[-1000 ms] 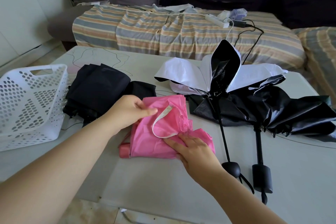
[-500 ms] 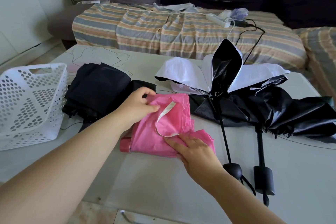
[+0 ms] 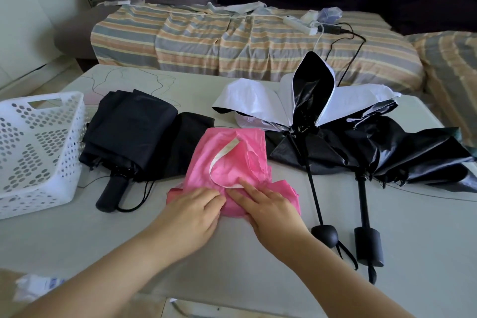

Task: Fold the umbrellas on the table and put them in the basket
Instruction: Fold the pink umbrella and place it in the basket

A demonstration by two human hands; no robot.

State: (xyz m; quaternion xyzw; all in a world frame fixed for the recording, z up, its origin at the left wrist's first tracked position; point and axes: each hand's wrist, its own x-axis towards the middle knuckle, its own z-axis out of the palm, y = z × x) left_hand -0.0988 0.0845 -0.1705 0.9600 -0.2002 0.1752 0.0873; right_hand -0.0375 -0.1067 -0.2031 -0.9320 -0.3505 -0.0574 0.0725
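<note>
A collapsed pink umbrella [image 3: 232, 162] with a cream strap lies flat in the middle of the table [image 3: 258, 261]. My left hand [image 3: 191, 217] lies on its near left end, fingers bent over the fabric. My right hand [image 3: 268, 206] presses its near right part with straight fingers, next to the strap's end. A folded black umbrella [image 3: 134, 134] lies to the left. A white-and-black umbrella [image 3: 304, 100] and a black one [image 3: 413, 152] lie half open on the right, handles toward me. The white perforated basket [image 3: 38, 147] stands at the table's left edge.
Behind the table is a sofa with a striped cover [image 3: 232, 41], carrying a power strip [image 3: 300, 24] and cables. Crumpled paper [image 3: 38, 284] lies on the floor at the lower left.
My left hand has moved from the pink umbrella's far top edge down to its near left end, beside my right hand. The black umbrella's handle is now uncovered.
</note>
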